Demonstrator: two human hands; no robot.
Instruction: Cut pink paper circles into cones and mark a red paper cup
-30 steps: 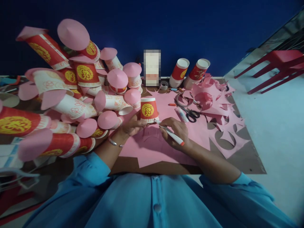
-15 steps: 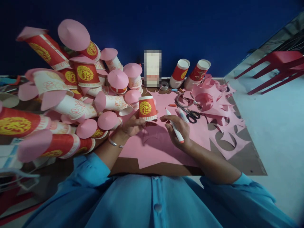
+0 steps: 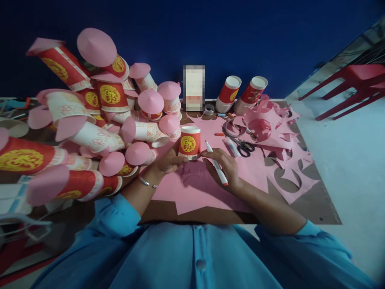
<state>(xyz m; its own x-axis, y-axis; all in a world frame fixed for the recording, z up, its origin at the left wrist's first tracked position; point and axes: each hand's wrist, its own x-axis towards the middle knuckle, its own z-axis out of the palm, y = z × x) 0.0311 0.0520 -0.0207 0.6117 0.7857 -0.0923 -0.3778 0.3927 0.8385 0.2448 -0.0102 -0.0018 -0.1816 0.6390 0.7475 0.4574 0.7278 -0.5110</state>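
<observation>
A red paper cup [image 3: 189,142] with a yellow round emblem is upside down above the pink paper [image 3: 192,196], its white base facing up. My left hand [image 3: 170,162] grips it from the left near its lower rim. Between the fingers of my right hand [image 3: 224,166] lies a white marker pen [image 3: 217,163], its orange-red tip up towards the cup and its orange-red end by the palm. The right fingertips are at the cup's lower right edge; whether they touch it I cannot tell.
Many cups with pink paper cones [image 3: 96,47] crowd the left side. Right of the hands lie black-handled scissors [image 3: 247,148], a glue tube [image 3: 232,147] and pink paper scraps [image 3: 288,176]. Stacked cups [image 3: 229,94] and a tape roll [image 3: 209,109] stand behind. A red stool [image 3: 357,82] is on the right.
The cup has come slightly down and to the right, and now stands more upright. My right hand with the marker has shifted a little left, bringing its fingers to the cup's lower edge.
</observation>
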